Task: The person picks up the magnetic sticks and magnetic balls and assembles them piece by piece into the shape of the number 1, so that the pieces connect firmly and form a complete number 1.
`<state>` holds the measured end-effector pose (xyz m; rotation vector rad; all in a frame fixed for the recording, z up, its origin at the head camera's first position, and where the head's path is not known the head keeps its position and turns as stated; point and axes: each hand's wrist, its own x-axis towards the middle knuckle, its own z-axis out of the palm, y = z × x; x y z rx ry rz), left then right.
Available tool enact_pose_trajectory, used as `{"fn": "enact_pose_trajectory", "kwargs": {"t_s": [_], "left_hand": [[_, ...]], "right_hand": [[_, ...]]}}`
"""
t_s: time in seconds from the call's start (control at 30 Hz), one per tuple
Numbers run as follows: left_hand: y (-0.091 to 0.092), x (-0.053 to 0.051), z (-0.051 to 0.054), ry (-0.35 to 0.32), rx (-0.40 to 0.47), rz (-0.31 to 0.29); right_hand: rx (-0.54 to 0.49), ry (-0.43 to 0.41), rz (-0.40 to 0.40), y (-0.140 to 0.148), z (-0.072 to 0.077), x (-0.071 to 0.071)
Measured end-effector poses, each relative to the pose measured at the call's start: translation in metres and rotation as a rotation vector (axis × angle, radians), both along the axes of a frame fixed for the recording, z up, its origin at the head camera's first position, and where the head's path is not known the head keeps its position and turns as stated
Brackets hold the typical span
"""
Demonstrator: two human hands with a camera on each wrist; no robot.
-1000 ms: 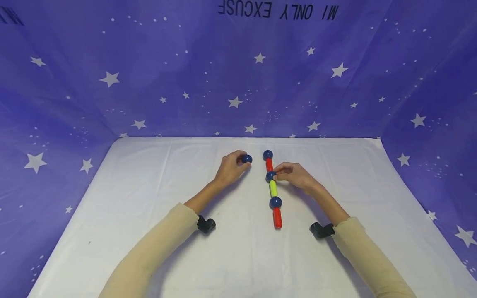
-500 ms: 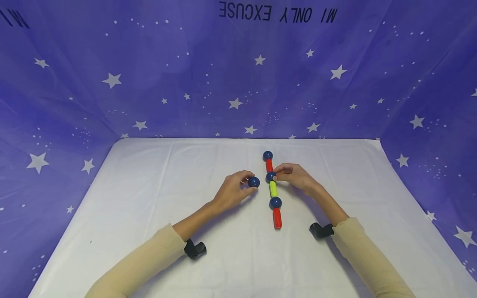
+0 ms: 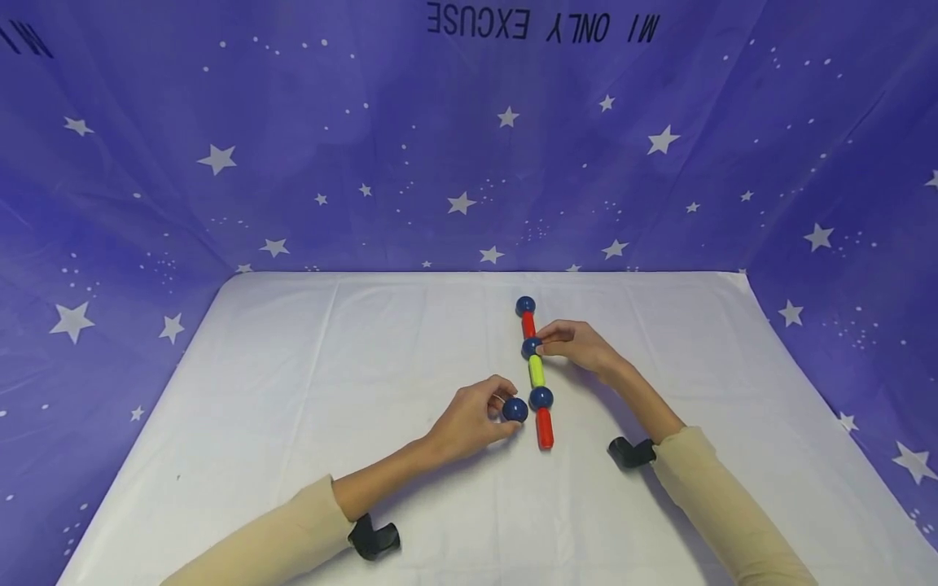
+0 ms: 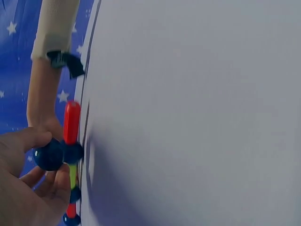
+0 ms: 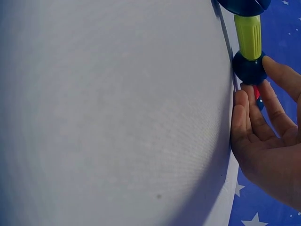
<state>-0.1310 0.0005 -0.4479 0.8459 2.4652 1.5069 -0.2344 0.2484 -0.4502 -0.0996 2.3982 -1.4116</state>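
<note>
A straight chain of blue balls and short rods lies on the table. From far to near it runs blue ball, red rod, middle blue ball, yellow-green rod, blue ball, red rod. My right hand pinches the middle ball between thumb and fingers, as the right wrist view also shows. Left of the chain's near end, my left hand holds a loose blue ball by thumb and fingertips. In the head view a narrow gap separates this ball from the chain.
A white cloth covers the table. Behind it and at both sides hangs a purple sheet with white stars. Black wrist straps stick out below both beige sleeves.
My left hand has carried the loose blue ball nearer and slightly right, from beside the chain's far end to beside its near end. My right hand and the chain have stayed in place.
</note>
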Motion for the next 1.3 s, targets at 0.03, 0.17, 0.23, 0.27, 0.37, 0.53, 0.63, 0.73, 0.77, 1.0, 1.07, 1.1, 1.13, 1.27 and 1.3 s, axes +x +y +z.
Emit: {"fn": "enact_pose_trajectory", "kwargs": {"t_s": [0.03,0.17,0.23,0.27,0.37,0.53,0.63,0.73,0.77,1.0,1.07,1.1,1.13,1.27,1.3], "left_hand": [[0.001,0.003,0.0,-0.012,0.0,-0.01],[0.006,0.016,0.0,-0.061,-0.008,-0.041],[0.008,0.021,0.0,-0.081,-0.014,-0.049],[0.009,0.023,0.0,-0.085,-0.018,-0.051],[0.012,0.028,-0.002,-0.079,-0.026,-0.057],[0.016,0.034,-0.006,-0.062,-0.046,-0.064],[0.02,0.037,-0.008,-0.076,-0.048,-0.072],[0.023,0.041,-0.01,-0.082,-0.047,-0.078],[0.024,0.042,-0.011,-0.086,-0.05,-0.076],[0.03,0.045,-0.012,-0.068,-0.083,-0.061],[0.031,0.045,-0.012,-0.069,-0.082,-0.057],[0.031,0.045,-0.012,-0.075,-0.08,-0.055],[0.031,0.045,-0.012,-0.08,-0.077,-0.054],[0.032,0.045,-0.011,-0.092,-0.076,-0.049],[0.032,0.045,-0.011,-0.092,-0.077,-0.048]], "right_hand": [[-0.001,-0.001,-0.002,0.0,0.0,0.0],[-0.006,-0.002,-0.003,-0.001,0.001,0.0],[-0.011,0.002,-0.002,-0.001,0.001,0.0],[-0.012,0.006,0.004,-0.001,0.001,0.001],[-0.02,0.012,0.005,-0.001,0.001,0.001],[-0.013,0.017,0.005,-0.001,0.0,0.001],[-0.009,0.015,-0.004,-0.001,0.0,0.001],[-0.004,0.021,0.002,-0.001,0.001,0.001],[-0.008,0.019,-0.002,-0.001,0.001,0.001],[-0.009,0.018,0.0,-0.001,0.001,0.002],[-0.008,0.021,0.002,0.0,0.001,0.002],[-0.007,0.023,0.003,0.0,0.001,0.002],[-0.007,0.024,0.005,0.0,0.001,0.002],[-0.011,0.023,0.003,0.0,0.002,0.002],[-0.012,0.021,0.003,0.0,0.001,0.002]]}}
